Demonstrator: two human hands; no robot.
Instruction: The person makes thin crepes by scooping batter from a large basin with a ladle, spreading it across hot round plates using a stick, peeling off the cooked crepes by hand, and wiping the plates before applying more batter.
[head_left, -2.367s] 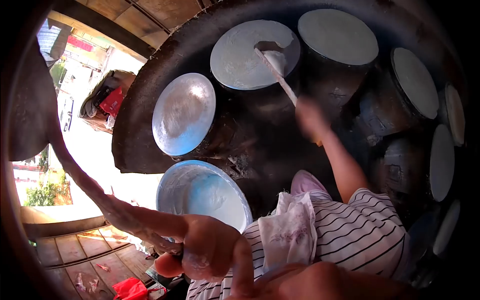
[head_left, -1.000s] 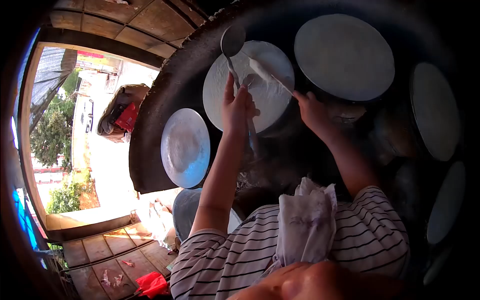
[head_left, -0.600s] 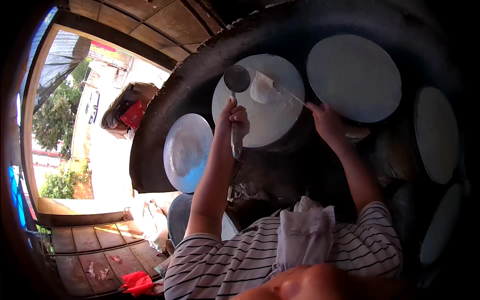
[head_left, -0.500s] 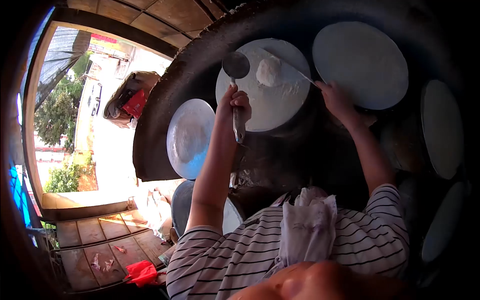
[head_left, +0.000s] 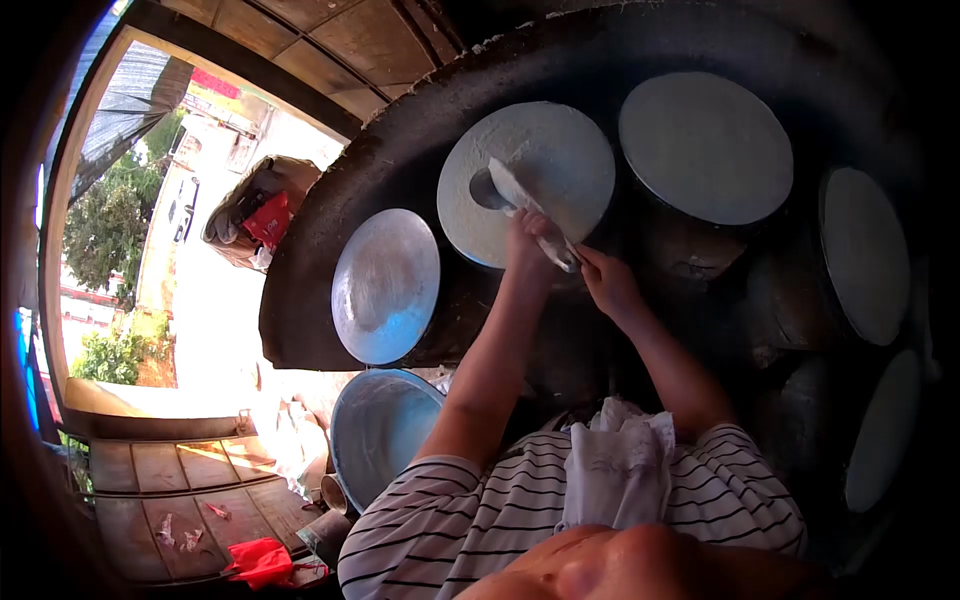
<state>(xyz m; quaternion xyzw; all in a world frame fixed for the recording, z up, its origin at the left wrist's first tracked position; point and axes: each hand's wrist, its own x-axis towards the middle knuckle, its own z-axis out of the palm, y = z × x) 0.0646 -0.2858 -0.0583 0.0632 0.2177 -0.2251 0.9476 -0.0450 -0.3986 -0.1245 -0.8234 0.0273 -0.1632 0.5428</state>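
Observation:
My left hand [head_left: 532, 238] is closed around the handle of a ladle, whose round dark bowl [head_left: 487, 190] sits over the near-left part of a round griddle [head_left: 570, 135]. A thin pale layer of batter coats the griddle. My right hand [head_left: 608, 278] grips a long flat spatula by its thin end. The spatula's whitish blade [head_left: 512, 184] crosses the ladle bowl, perhaps touching its rim. Both hands are close together at the griddle's near edge. What lies inside the ladle is partly hidden by the blade.
Another coated griddle [head_left: 705, 145] stands to the right, with more [head_left: 865, 240] along the far right side. To the left is a shinier bare griddle [head_left: 386, 290]. Below it sits a blue basin [head_left: 365, 425]. A dark curved rim [head_left: 330, 210] surrounds the griddles. Red plastic [head_left: 262, 562] lies lower left.
The white lump on the griddle is gone from its spot. Both hands have come together, the ladle moving down and right, the spatula swinging left over its bowl. The view has shifted slightly.

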